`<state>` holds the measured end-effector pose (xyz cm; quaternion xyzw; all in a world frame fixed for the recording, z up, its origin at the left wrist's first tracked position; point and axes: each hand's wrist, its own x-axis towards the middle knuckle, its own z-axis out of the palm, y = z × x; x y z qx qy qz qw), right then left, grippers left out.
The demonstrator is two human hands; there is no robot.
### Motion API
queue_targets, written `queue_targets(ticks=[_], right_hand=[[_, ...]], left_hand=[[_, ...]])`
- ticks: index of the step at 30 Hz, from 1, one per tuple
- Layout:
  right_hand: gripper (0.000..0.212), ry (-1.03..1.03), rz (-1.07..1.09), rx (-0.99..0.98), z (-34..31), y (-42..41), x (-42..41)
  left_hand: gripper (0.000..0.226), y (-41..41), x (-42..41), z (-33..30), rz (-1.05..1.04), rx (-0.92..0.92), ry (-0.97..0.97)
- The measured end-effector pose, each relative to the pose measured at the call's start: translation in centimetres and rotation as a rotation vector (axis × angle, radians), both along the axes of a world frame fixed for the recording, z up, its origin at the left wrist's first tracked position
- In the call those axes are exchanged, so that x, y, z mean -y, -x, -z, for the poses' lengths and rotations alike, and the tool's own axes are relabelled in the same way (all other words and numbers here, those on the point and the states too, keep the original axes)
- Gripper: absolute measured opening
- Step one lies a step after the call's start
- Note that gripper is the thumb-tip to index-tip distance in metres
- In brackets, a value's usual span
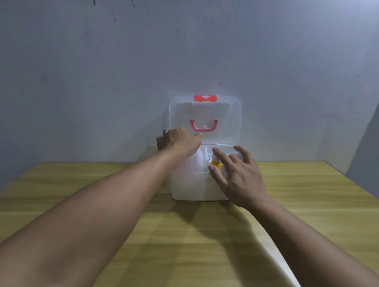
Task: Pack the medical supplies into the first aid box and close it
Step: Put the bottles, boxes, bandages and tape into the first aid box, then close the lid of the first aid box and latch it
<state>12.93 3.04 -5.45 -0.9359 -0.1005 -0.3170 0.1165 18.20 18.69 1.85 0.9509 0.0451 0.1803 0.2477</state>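
Note:
A white translucent first aid box (188, 187) stands on the wooden table against the wall. Its clear lid (227, 121) is raised upright, showing a red handle (203, 126) and a red latch (205, 98) on top. My left hand (180, 140) rests on the box's upper left rim by the lid's lower corner, fingers curled. My right hand (237, 175) hovers over the box's right side with fingers spread. A small yellow item (216, 163) shows inside the box under its fingertips. Other contents are hidden.
The wooden table (200, 243) stretches toward me from the box. A blue-grey wall (189, 54) rises directly behind the box, and another wall panel (375, 143) closes the right side.

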Motion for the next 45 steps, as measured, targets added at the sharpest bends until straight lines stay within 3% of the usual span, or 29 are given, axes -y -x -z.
queue_targets(ticks=[4, 12, 15, 18, 21, 23, 28, 37, 45], right_hand=[[0.059, 0.012, -0.001, -0.015, -0.1, 0.1, 0.0], [0.059, 0.014, -0.006, -0.038, -0.3, 0.2, 0.2], [0.062, 0.034, -0.017, -0.092, -0.6, 0.4, 0.1], [0.062, 0.006, -0.055, -0.135, -1.8, 0.4, 0.0], [0.058, -0.106, -0.043, 0.104, -4.5, 0.1, 0.1], [0.051, -0.076, -0.005, 0.283, -6.6, -0.5, 0.1], [0.063, 0.164, -0.068, 0.269, -9.4, -1.6, 0.0], [0.024, 0.29, -0.205, 0.291, -7.6, 1.3, 0.9], [0.025, 0.326, -0.238, 0.159, -3.3, 4.0, 1.4]], left_hand=[[0.032, -0.4, -0.4, -1.0, 0.034, 0.223, 0.022], [0.067, -3.5, -2.0, -4.8, 0.159, 0.096, 0.047], [0.06, -3.9, -2.5, -4.8, 0.175, 0.096, 0.11], [0.055, -3.4, -2.7, -4.7, 0.151, 0.235, 0.099], [0.049, -2.3, -3.1, -4.6, 0.163, 0.361, 0.029], [0.043, -1.4, -3.7, -4.3, 0.182, 0.416, -0.013], [0.031, 0.9, -5.1, -3.7, 0.258, 0.484, -0.029], [0.025, 4.7, -6.5, -1.2, 0.402, 0.449, -0.129], [0.065, 6.9, -6.0, 1.5, 0.519, 0.243, -0.196]])
